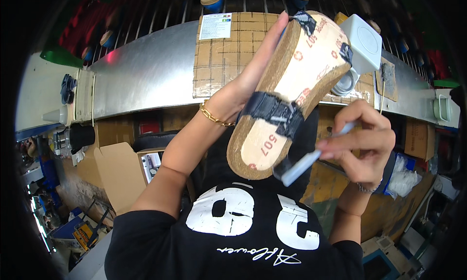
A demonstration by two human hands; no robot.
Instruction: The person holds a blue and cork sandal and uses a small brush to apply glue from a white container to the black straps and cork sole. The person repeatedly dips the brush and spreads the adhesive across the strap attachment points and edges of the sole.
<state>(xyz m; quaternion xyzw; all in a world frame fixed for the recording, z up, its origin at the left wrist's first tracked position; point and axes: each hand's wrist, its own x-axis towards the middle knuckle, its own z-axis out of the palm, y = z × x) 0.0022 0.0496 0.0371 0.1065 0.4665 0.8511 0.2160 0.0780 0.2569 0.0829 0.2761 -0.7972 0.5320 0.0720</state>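
My left hand (250,78) holds up an unfinished sandal (296,76) by its left side, with the underside facing me. The sandal has a brown cork-like rim around a cream sole board with red print. Black strap ends are folded over the board at its waist and near its far end. My right hand (365,141) pinches a slim light-blue tool (304,167), slightly blurred, whose kind I cannot make out. The tool's lower end is just right of the sandal's near end; whether they touch is unclear.
A metal bench (151,66) runs across the far side, with a cardboard sheet (233,61) on it. Right of the sandal stand a white plastic container (362,44) and a grey round pot (344,83). An open cardboard box (121,175) sits at left. Behind the bench are rails with shoe forms (211,0).
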